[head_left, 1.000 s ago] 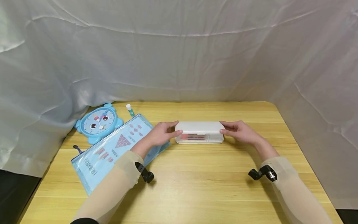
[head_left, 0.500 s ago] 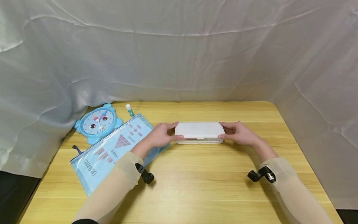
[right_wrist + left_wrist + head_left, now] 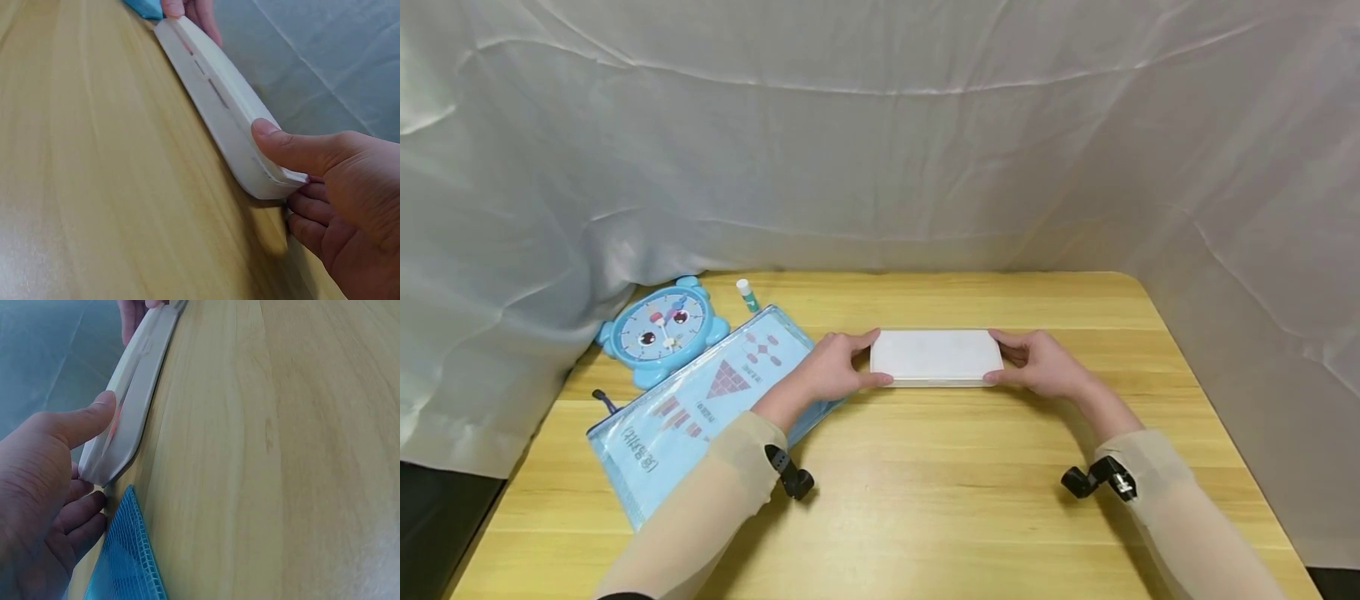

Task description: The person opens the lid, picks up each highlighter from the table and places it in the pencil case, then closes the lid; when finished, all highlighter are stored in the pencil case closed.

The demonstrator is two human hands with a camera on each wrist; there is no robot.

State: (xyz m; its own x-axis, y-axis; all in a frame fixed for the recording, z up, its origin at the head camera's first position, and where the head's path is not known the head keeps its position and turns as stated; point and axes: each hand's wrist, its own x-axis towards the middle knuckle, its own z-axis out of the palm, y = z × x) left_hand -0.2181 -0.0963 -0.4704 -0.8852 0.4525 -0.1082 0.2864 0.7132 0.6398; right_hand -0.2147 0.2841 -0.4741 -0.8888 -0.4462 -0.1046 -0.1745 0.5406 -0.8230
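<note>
A white pencil case (image 3: 936, 357) lies flat on the wooden table, its lid down over the base. My left hand (image 3: 831, 367) grips the left end, thumb on the lid's front edge and fingers round the end and back. At the opposite end, my right hand (image 3: 1048, 364) holds the case in the same way. In the left wrist view a thin gap with a bit of red shows between the lid and base of the case (image 3: 139, 394). Reddish and dark slivers also show along the seam of the case (image 3: 194, 87) in the right wrist view.
Beneath my left forearm lies a blue mesh zip pouch (image 3: 730, 400) with a printed sheet in it. A blue animal-shaped toy clock (image 3: 662, 329) and a small glue stick (image 3: 747, 295) are beyond it. Grey cloth (image 3: 880, 167) hangs behind the table (image 3: 925, 500).
The pencil case's lid has swung down toward me, covering the compartments that showed a second ago. Both thumbs have come down with it; the case stays in place.
</note>
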